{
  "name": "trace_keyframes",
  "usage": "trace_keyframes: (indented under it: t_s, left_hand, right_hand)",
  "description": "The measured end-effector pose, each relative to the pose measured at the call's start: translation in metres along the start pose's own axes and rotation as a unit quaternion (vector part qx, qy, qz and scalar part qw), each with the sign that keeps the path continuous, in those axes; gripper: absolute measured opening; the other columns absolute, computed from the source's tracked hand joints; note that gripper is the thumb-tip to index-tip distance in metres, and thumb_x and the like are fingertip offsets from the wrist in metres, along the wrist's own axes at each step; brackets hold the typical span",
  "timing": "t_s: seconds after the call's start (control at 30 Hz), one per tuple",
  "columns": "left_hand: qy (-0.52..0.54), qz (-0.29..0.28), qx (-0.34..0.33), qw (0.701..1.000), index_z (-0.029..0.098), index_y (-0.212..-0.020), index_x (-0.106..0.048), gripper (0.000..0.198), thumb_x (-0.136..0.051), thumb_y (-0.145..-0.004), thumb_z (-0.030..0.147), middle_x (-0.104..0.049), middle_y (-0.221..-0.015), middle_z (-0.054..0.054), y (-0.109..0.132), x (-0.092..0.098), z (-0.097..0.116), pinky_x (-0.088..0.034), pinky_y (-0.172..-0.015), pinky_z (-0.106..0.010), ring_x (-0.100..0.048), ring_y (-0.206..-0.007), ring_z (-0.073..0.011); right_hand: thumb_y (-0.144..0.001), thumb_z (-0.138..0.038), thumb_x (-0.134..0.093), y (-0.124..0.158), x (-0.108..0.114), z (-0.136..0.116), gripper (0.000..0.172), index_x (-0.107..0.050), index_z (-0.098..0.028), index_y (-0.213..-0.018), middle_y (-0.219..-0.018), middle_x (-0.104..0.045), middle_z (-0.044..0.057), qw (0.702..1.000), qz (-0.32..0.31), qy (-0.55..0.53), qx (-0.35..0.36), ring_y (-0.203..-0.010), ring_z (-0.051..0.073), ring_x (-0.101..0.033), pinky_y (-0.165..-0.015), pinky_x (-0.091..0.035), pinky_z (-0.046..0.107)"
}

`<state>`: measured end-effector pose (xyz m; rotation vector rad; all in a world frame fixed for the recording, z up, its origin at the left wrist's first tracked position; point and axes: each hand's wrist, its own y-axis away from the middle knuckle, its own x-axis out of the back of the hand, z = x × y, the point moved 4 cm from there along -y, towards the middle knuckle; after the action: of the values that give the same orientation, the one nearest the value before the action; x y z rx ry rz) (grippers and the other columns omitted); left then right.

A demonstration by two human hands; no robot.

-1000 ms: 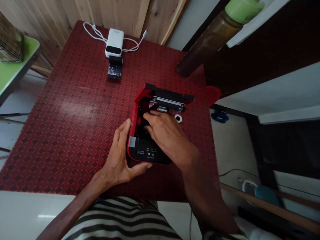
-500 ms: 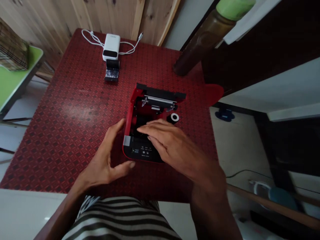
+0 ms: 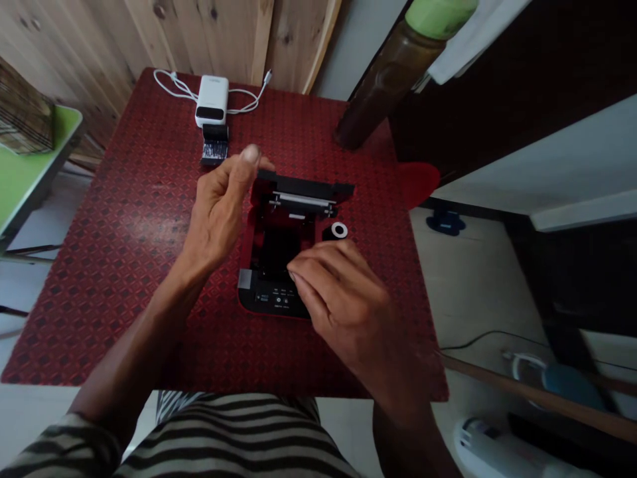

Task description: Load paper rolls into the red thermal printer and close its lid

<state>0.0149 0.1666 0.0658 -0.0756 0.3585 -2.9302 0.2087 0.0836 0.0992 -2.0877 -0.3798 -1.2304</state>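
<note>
A red and black printer-like device (image 3: 273, 295) lies on the red patterned table with its lid (image 3: 306, 186) raised. My left hand (image 3: 219, 206) is at the lid's upper left corner, thumb up, fingers partly hidden behind it; whether they grip the lid is unclear. Over the front right of the open compartment is my right hand (image 3: 343, 285), thumb and forefinger pinched together, and anything between them is too small to name. A black roll with a white core ring (image 3: 339, 230) stands just beyond the right hand, right of the device.
Toward the back of the table (image 3: 124, 206) lie a white power bank (image 3: 212, 99) with a cable (image 3: 243, 99) and a small black roll (image 3: 215, 146). A brown bottle with a green cap (image 3: 393, 73) stands at the back right.
My left hand has moved from the device's front left side up to the lid's corner. My right hand has drawn back slightly, its fingers now pinched. The view has shifted a little.
</note>
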Motion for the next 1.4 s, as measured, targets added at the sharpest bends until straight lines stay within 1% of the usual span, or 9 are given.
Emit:
trace_keyframes:
  t_s: [0.07,0.17,0.23,0.3,0.43,0.93,1.1,1.23,1.4]
  left_hand:
    - [-0.008,0.002,0.008,1.0,0.024,-0.085,-0.08,0.046,-0.073,-0.11,0.062,-0.084,-0.103,-0.007,0.008,-0.002,0.002,-0.061,-0.114,-0.047,-0.077,-0.126,-0.0307]
    - [-0.008,-0.005,0.021,1.0,0.025,-0.101,-0.084,0.026,-0.087,-0.1,0.05,-0.084,-0.134,-0.008,0.034,0.003,0.002,-0.061,-0.12,-0.045,-0.072,-0.143,-0.0325]
    - [0.008,-0.003,0.065,0.998,0.028,-0.131,-0.081,0.042,-0.092,-0.095,0.046,-0.079,-0.151,-0.007,0.055,0.008,-0.006,-0.059,-0.125,-0.048,-0.071,-0.147,-0.0324]
    - [0.036,-0.004,0.124,0.992,0.029,-0.147,-0.074,0.057,-0.091,-0.095,0.046,-0.077,-0.158,-0.008,0.074,0.01,-0.016,-0.059,-0.126,-0.05,-0.071,-0.149,-0.0335]
    - [0.066,-0.026,0.187,0.98,0.028,-0.157,-0.066,0.062,-0.084,-0.1,0.045,-0.07,-0.168,-0.011,0.097,0.009,-0.032,-0.059,-0.128,-0.052,-0.067,-0.157,-0.0355]
    - [0.05,-0.031,0.188,0.981,0.029,-0.165,-0.065,0.069,-0.084,-0.102,0.052,-0.066,-0.174,-0.011,0.102,0.009,-0.032,-0.054,-0.133,-0.055,-0.063,-0.162,-0.0377]
    - [0.08,-0.017,0.2,0.976,0.031,-0.158,-0.074,0.061,-0.084,-0.102,0.052,-0.069,-0.17,-0.008,0.115,0.018,-0.034,-0.045,-0.14,-0.06,-0.06,-0.164,-0.0382]
    - [0.09,-0.032,0.211,0.973,0.035,-0.158,-0.075,0.06,-0.085,-0.099,0.044,-0.073,-0.166,-0.007,0.124,0.025,-0.035,-0.054,-0.133,-0.06,-0.067,-0.157,-0.0387]
    - [0.067,-0.026,0.215,0.974,0.033,-0.154,-0.078,0.057,-0.085,-0.097,0.04,-0.075,-0.162,-0.008,0.121,0.028,-0.033,-0.057,-0.129,-0.058,-0.071,-0.15,-0.0381]
  right_hand:
    - [-0.109,-0.001,-0.067,0.013,0.001,-0.007,0.02,-0.079,-0.017,-0.108,-0.107,-0.085,0.011,0.999,0.031,0.029,0.0,-0.106,0.026,-0.077,-0.102,-0.067,0.041]
    - [-0.107,-0.003,-0.072,0.032,-0.003,-0.015,0.018,-0.078,-0.018,-0.115,-0.127,-0.088,0.015,0.994,0.066,0.083,-0.007,-0.126,0.028,-0.078,-0.11,-0.067,0.044]
    - [-0.107,-0.005,-0.074,0.041,-0.008,-0.018,0.018,-0.077,-0.021,-0.116,-0.144,-0.084,0.017,0.99,0.087,0.106,-0.021,-0.141,0.03,-0.075,-0.115,-0.066,0.048]
    - [-0.108,-0.007,-0.073,0.046,-0.014,-0.017,0.018,-0.076,-0.023,-0.116,-0.153,-0.08,0.018,0.988,0.107,0.101,-0.041,-0.15,0.032,-0.072,-0.119,-0.064,0.051]
    - [-0.111,-0.005,-0.066,0.047,-0.022,-0.013,0.02,-0.075,-0.023,-0.116,-0.143,-0.087,0.013,0.99,0.117,0.049,-0.068,-0.138,0.029,-0.082,-0.12,-0.064,0.05]
    - [-0.114,-0.007,-0.062,0.047,-0.022,-0.012,0.02,-0.073,-0.02,-0.125,-0.143,-0.086,0.013,0.992,0.089,0.016,-0.087,-0.14,0.026,-0.081,-0.122,-0.064,0.045]
    - [-0.112,-0.011,-0.066,0.066,-0.023,-0.008,0.044,-0.066,-0.026,-0.154,-0.145,-0.085,0.012,0.982,0.14,-0.055,-0.117,-0.143,0.029,-0.079,-0.117,-0.069,0.054]
    - [-0.11,-0.022,-0.073,0.095,-0.028,-0.003,0.059,-0.058,-0.029,-0.166,-0.149,-0.081,0.016,0.961,0.203,-0.074,-0.175,-0.139,0.034,-0.079,-0.109,-0.072,0.057]
    - [-0.109,-0.046,-0.077,0.118,-0.048,0.004,0.073,-0.049,-0.025,-0.173,-0.157,-0.075,0.021,0.952,0.155,-0.101,-0.246,-0.137,0.037,-0.079,-0.106,-0.072,0.059]
